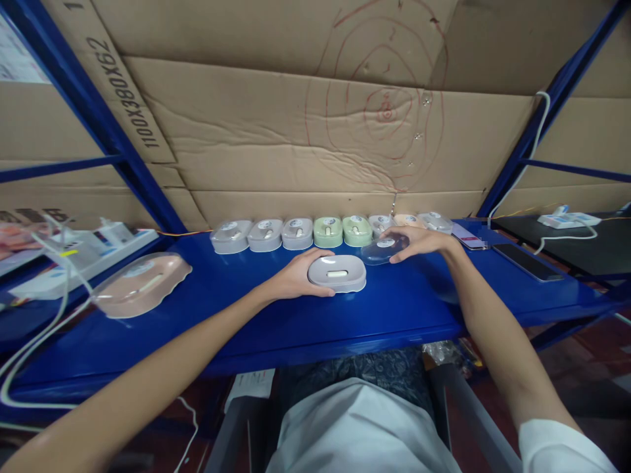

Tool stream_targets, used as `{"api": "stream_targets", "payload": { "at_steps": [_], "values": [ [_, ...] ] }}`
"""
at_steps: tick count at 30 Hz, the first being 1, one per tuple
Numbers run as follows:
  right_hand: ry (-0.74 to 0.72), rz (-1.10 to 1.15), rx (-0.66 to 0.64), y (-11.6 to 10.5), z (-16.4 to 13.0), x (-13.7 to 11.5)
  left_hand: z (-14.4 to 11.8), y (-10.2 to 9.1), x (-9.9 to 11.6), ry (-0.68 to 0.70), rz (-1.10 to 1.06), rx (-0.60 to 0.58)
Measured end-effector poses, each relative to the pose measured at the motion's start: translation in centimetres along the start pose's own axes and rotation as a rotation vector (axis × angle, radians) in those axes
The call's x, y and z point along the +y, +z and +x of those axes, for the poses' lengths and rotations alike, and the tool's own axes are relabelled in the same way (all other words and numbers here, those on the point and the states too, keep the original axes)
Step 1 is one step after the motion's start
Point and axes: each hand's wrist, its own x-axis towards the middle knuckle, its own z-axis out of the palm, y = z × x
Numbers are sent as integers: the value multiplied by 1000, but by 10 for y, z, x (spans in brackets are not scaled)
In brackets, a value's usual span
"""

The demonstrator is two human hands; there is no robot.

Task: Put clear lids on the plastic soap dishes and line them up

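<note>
My left hand (299,276) grips the left end of a grey-lilac oval soap box (345,281), thumb in front and fingers behind. The box has no lid on it, and a pale oblong piece (338,273) shows in its middle. To the right of it, my right hand (414,242) holds a clear oval lid (377,253) with a round sticker, fingers over the far side and thumb at the near edge. The lid is apart from the box, tilted a little above the blue table (276,328).
Behind my hands runs a row of lidded boxes: grey ones (230,236), green ones (328,232) and a peach one (407,222). A larger pink box (142,286) and white power strip (89,266) lie left. Phones (527,261) lie right. Cardboard (276,112) stands behind.
</note>
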Motion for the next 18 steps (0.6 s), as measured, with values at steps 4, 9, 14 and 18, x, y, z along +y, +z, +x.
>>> {"api": "stream_targets", "payload": {
  "at_steps": [4, 9, 14, 18],
  "values": [
    [-15, -22, -18, 4, 4, 7, 1, -1, 0, -1, 16, -12],
    [-43, -119, -16, 9, 9, 14, -1, -4, 2, -10, 72, -41],
    [-60, -187, -36, 12, 12, 13, -3, -6, 6, -41, 180, -75],
    [-51, -174, -54, 14, 13, 12, -4, -8, 7, -73, 249, -115]
  ]
}}
